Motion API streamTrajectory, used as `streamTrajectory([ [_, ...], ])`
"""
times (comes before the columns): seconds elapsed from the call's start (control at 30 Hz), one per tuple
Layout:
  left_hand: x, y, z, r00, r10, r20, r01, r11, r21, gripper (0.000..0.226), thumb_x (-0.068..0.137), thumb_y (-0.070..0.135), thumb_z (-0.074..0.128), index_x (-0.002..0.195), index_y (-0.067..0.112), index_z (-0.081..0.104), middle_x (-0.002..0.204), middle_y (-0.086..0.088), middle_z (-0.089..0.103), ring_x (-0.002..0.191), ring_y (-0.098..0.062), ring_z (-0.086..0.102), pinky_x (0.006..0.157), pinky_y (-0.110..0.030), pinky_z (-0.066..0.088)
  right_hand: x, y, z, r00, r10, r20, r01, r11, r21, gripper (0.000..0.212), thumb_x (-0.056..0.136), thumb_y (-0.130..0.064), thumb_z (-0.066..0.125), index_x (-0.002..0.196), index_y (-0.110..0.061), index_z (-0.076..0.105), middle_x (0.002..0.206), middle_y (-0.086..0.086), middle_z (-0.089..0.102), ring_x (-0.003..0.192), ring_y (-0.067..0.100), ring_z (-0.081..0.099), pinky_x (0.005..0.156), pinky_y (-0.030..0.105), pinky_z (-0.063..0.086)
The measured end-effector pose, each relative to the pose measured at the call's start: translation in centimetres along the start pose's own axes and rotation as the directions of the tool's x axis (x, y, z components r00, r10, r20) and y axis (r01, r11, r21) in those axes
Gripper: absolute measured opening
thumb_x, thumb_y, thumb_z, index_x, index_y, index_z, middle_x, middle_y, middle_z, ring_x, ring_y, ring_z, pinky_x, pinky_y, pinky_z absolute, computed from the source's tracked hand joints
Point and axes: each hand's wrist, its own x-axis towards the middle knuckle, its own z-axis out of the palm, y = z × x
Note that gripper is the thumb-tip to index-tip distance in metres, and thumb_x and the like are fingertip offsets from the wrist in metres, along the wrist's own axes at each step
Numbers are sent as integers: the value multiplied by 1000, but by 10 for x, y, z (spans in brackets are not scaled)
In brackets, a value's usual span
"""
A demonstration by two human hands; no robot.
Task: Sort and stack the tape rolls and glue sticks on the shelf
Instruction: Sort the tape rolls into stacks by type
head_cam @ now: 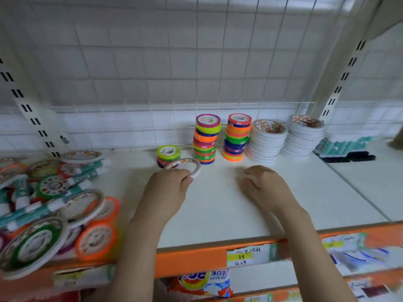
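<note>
Gripping a white tape roll (189, 167) w/ left hand (168, 188) on shelf (218, 205), right hand (265, 188) loosely curled, holding nothing, nr stacked rolls (235, 138).

A white wire grid panel (152, 62) fills the upper frame, flanked by 2 slotted uprights (28, 105) at left and right. Along the bottom, an orange price rail (192, 260) carries paper labels (244, 256), with a detergent packet (202, 282) below it.
</note>
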Motion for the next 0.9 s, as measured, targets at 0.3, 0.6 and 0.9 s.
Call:
streamTrajectory([
  [0.3, 10, 77, 44, 993, 89, 71, -87, 996, -31, 22, 96, 25, 46, 82, 15, 59, 76, -1, 58, 78, -24, 54, 62, -30, 31, -7, 71, -10, 985, 173, -3, -173, 984, -39, 31, 95, -28, 46, 113, -7, 60, 124, 7, 55, 116, 27, 49, 87, 34, 46],
  [0.6, 45, 114, 45, 964, 263, -39, -262, 965, 25, 21, 92, 20, 52, 95, 7, 68, 86, -8, 68, 79, -29, 60, 65, -38, 47, -12, 84, -1, 990, 139, -4, -139, 990, -21, 34, 97, -32, 40, 117, -9, 56, 128, 5, 50, 119, 25, 44, 88, 29, 39],
  [0.9, 142, 140, 61, 930, 355, 92, -366, 910, 196, 33, 94, 23, 44, 114, 9, 66, 111, -15, 65, 105, -34, 55, 90, -42, 42, -14, 92, 0, 982, 178, -69, -173, 982, 75, 31, 93, -26, 46, 111, -4, 60, 121, 10, 56, 117, 29, 46, 104, 35, 33],
])
